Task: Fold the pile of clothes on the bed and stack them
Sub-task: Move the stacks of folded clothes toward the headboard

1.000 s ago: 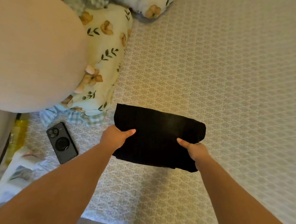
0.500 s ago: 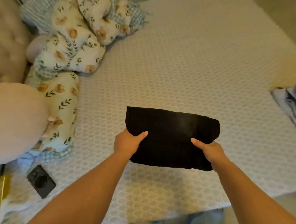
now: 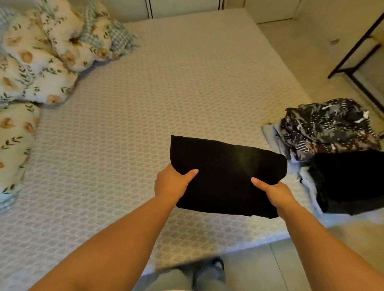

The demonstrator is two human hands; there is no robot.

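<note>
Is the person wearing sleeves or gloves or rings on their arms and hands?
No. Both forearms are bare up to the picture's edge, so no sleeves show. The left hand and right hand have no gloves, and no rings, watch or bracelet can be seen. The thumbnails look short and plain.

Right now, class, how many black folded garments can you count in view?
2. One black garment is held above the bed by the left hand and right hand. Another tops the near stack at right. Others may be hidden underneath.
</note>
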